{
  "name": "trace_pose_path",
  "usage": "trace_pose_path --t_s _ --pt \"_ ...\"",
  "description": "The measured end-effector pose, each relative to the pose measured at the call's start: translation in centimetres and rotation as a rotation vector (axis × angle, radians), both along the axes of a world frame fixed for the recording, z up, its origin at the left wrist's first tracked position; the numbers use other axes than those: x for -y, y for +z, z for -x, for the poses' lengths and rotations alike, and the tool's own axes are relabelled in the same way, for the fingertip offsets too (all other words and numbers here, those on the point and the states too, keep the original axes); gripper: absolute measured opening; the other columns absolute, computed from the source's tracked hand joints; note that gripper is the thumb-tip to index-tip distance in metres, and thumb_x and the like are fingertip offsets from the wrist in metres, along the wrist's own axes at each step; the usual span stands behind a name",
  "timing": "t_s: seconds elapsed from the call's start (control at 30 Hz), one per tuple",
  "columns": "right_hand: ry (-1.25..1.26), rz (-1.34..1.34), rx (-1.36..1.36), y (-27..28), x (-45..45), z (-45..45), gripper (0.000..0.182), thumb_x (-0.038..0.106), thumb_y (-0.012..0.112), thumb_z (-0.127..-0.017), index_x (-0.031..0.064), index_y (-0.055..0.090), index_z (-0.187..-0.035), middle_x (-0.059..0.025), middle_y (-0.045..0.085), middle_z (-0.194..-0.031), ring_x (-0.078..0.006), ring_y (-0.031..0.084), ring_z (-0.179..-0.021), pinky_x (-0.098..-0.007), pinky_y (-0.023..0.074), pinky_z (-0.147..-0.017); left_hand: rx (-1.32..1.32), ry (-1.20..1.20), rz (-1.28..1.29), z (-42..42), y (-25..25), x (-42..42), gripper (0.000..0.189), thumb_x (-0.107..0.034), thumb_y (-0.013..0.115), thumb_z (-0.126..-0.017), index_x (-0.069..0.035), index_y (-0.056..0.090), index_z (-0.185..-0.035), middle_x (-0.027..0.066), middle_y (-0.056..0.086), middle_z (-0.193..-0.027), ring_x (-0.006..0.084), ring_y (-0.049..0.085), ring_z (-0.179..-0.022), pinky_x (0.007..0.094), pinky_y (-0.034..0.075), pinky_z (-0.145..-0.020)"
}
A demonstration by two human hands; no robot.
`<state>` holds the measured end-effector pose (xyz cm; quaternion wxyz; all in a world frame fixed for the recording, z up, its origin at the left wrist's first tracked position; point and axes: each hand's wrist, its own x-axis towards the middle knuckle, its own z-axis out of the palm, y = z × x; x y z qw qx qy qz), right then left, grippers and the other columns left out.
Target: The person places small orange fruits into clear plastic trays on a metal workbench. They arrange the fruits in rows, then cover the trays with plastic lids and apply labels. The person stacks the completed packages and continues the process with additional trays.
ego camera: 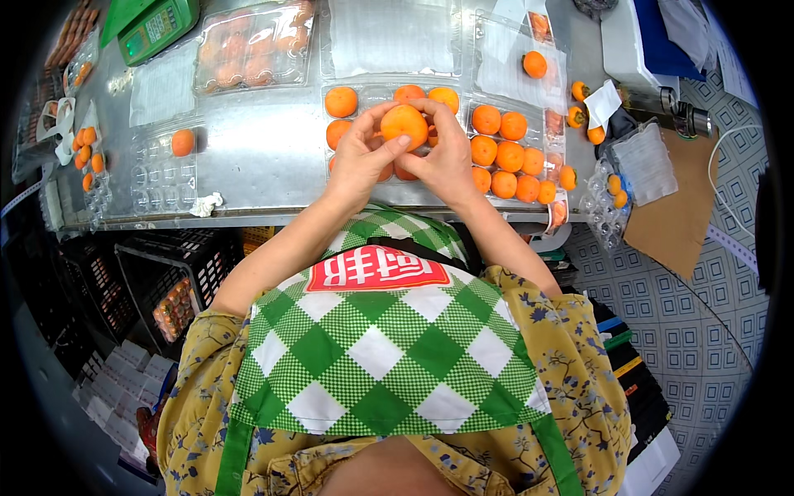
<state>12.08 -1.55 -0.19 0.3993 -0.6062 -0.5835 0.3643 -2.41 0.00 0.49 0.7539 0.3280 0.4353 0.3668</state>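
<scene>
Between both hands I hold an orange persimmon (404,126) above a clear plastic clamshell tray. My left hand (366,152) grips its left side, the thumb lying across its front. My right hand (443,146) has its fingers at the fruit's upper right. Beneath my hands the tray holds more persimmons, partly hidden by them; a persimmon (341,101) sits in its far left corner and another persimmon (444,100) at its far right. The tray's raised lid (392,37), with a white foam sheet in it, lies open beyond. To the right, a second tray holds several persimmons (510,155).
A closed clamshell of fruit (253,46) and a green digital scale (155,31) stand at the far left. An open tray (162,177) holds one persimmon. Loose persimmons (575,116) lie at right near a tape dispenser (673,105). Black crates (180,260) sit below the steel table (260,149).
</scene>
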Motion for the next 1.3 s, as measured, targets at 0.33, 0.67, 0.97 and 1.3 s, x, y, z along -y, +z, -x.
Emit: trace_pose_path --t_s 0.33,0.67,0.97,1.3 --pt "0.007 0.287 -0.788 -0.2 0.8 -1.4 0.046 0.017 0.070 -0.082 0.0055 0.051 -0.122 -0.0068 0.057 -0.119 -0.0167 0.056 -0.106 -0.0319 0.0454 -0.089 0.056 0.008 0.111 0.6 -0.2 -0.2 0.033 -0.020 0.043 -0.100 -0.003 0.054 -0.127 0.0072 0.060 -0.111 0.0142 0.060 -0.094 0.0275 0.049 -0.084" --pt "-0.058 0.683 -1.466 -0.9 2.2 -2.2 0.054 0.049 0.037 -0.097 0.0047 0.047 -0.126 -0.0090 0.060 -0.112 -0.0181 0.060 -0.093 -0.0342 0.0485 -0.079 -0.549 -0.077 -0.651 0.2 0.6 0.1 0.050 -0.014 0.073 -0.076 -0.009 0.056 -0.123 0.0099 0.056 -0.113 0.0215 0.055 -0.105 0.0296 0.046 -0.086" --pt "0.147 0.401 -0.577 -0.1 2.2 -2.9 0.041 0.041 0.050 -0.096 0.0022 0.062 -0.094 -0.0052 0.064 -0.084 -0.0087 0.056 -0.066 -0.0226 0.0447 -0.054 0.144 -0.042 0.037 -0.1 0.7 0.1 0.041 -0.019 0.063 -0.088 -0.005 0.050 -0.124 0.0103 0.055 -0.116 0.0203 0.058 -0.101 0.0328 0.050 -0.084" --pt "0.101 0.006 -0.216 1.6 1.1 -1.9 0.046 0.016 0.069 -0.080 0.0003 0.051 -0.119 -0.0106 0.057 -0.114 -0.0187 0.056 -0.104 -0.0306 0.0443 -0.086 0.346 -0.116 0.499 0.5 0.5 -0.3 0.055 -0.051 0.022 -0.099 -0.007 0.048 -0.123 0.0090 0.064 -0.105 0.0168 0.063 -0.090 0.0313 0.051 -0.078"
